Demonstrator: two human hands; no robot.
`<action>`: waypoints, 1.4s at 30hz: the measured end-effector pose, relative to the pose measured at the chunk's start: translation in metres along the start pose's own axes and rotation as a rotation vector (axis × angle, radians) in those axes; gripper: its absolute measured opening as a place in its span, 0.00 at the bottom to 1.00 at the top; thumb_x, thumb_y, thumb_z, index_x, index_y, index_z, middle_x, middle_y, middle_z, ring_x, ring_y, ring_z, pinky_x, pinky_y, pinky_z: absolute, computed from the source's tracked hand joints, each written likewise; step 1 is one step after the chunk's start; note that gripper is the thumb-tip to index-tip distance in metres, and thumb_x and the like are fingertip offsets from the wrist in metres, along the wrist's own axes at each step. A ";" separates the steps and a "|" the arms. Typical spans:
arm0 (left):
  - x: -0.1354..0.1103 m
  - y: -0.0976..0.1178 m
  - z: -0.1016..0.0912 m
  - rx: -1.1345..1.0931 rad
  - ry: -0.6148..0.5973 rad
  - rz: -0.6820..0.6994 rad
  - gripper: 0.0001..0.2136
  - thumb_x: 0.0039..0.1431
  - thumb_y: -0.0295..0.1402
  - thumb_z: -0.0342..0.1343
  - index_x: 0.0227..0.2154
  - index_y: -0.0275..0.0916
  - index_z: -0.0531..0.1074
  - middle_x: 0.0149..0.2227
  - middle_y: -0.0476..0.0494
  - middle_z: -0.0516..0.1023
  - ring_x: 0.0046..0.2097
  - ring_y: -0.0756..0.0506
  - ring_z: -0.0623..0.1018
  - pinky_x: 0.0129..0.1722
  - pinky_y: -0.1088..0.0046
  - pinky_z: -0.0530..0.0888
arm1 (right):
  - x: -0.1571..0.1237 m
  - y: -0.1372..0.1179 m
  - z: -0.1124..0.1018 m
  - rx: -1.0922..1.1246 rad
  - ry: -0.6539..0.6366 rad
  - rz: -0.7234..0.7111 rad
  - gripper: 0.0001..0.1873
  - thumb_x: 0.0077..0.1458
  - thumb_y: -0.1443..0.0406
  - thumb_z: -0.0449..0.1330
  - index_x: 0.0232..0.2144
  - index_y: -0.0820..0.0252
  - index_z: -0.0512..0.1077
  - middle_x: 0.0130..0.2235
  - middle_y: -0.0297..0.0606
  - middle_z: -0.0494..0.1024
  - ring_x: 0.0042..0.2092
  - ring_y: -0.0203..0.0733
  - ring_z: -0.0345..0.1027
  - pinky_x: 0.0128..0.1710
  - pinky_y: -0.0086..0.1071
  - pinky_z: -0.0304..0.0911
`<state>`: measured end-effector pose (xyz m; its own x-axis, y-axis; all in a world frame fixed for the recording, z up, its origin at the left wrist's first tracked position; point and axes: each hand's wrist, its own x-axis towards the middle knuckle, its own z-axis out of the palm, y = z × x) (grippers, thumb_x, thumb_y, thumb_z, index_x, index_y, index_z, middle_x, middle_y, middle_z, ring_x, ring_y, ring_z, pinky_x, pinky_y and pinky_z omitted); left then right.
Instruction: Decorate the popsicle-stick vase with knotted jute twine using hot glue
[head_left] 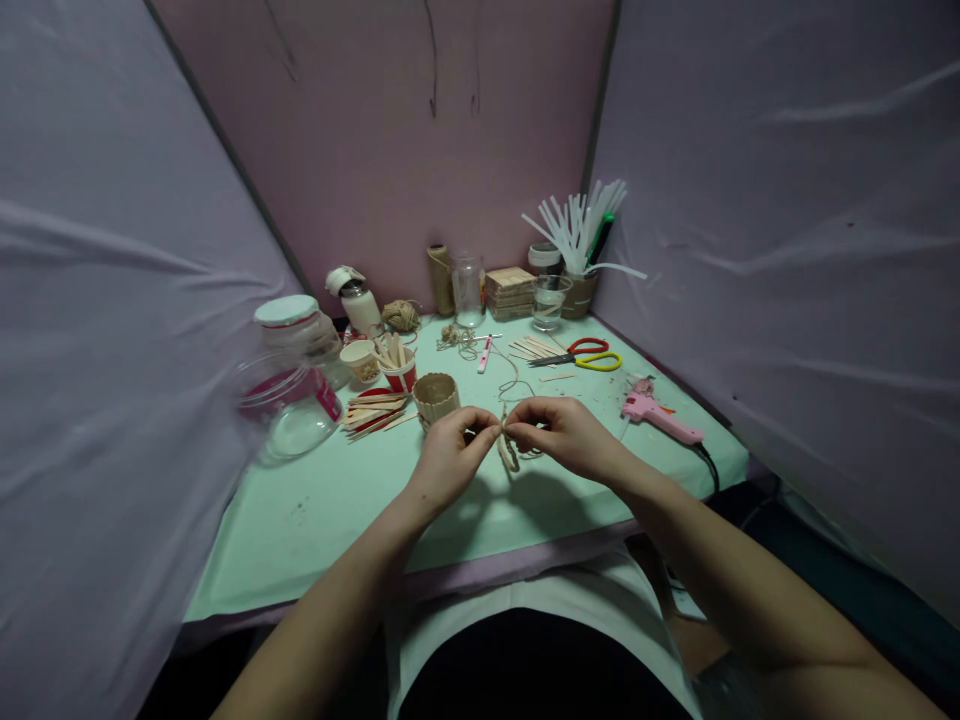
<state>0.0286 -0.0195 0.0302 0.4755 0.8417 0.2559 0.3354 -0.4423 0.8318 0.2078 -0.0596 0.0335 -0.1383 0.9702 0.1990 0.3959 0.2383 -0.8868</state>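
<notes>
My left hand [450, 455] and my right hand [566, 432] meet above the middle of the mint-green table [315, 510]. Both pinch a thin piece of jute twine [510, 448]; a small loop of it hangs between the fingertips and a strand trails back over the table. Just behind my left hand stands a small cup made of wooden sticks [436, 397]. Loose craft sticks [375, 410] lie to its left.
A pink glue gun [660, 417] lies at the right, red-and-yellow scissors [585, 356] behind it. Clear plastic jars [292, 400] stand at the left. Along the back wall are a twine ball [400, 316], a glass jar [467, 288], stacked sticks [511, 291] and white straws [581, 228]. Fabric walls enclose the table.
</notes>
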 end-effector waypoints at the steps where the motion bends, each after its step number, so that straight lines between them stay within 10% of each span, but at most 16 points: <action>1: 0.000 0.001 -0.001 0.012 -0.008 0.005 0.07 0.56 0.34 0.54 0.30 0.36 0.74 0.32 0.45 0.77 0.34 0.48 0.73 0.35 0.74 0.69 | 0.000 0.000 0.000 -0.009 -0.005 -0.002 0.09 0.54 0.62 0.58 0.28 0.61 0.74 0.24 0.33 0.74 0.27 0.34 0.66 0.28 0.27 0.60; 8: 0.001 0.007 -0.012 -0.061 -0.228 -0.016 0.08 0.56 0.35 0.55 0.30 0.36 0.73 0.30 0.46 0.76 0.34 0.49 0.72 0.35 0.75 0.67 | 0.001 -0.003 -0.004 0.155 -0.210 0.060 0.06 0.54 0.64 0.56 0.28 0.62 0.69 0.25 0.33 0.73 0.27 0.33 0.68 0.28 0.27 0.62; 14: 0.006 -0.001 -0.024 -0.477 -0.503 -0.307 0.13 0.48 0.40 0.63 0.30 0.34 0.74 0.27 0.47 0.71 0.28 0.53 0.67 0.29 0.77 0.64 | -0.004 -0.007 0.001 0.059 -0.177 -0.088 0.06 0.55 0.65 0.57 0.28 0.61 0.68 0.25 0.32 0.72 0.27 0.32 0.63 0.27 0.25 0.59; 25: 0.004 0.003 -0.015 -0.262 -0.271 -0.211 0.13 0.51 0.41 0.59 0.30 0.34 0.74 0.28 0.48 0.72 0.30 0.51 0.67 0.31 0.75 0.63 | 0.001 -0.001 -0.002 0.100 -0.109 0.027 0.13 0.56 0.59 0.56 0.29 0.63 0.73 0.25 0.33 0.71 0.28 0.34 0.63 0.28 0.28 0.59; 42: 0.007 0.003 -0.016 -0.157 -0.328 -0.198 0.10 0.51 0.38 0.57 0.29 0.34 0.74 0.29 0.48 0.73 0.33 0.50 0.68 0.34 0.74 0.63 | -0.002 0.001 0.002 -0.222 -0.144 -0.053 0.06 0.56 0.67 0.54 0.30 0.62 0.70 0.26 0.31 0.70 0.27 0.32 0.60 0.27 0.25 0.54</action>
<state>0.0197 -0.0098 0.0420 0.6569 0.7511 -0.0658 0.3305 -0.2083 0.9205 0.2064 -0.0612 0.0318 -0.2859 0.9436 0.1671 0.5721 0.3080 -0.7601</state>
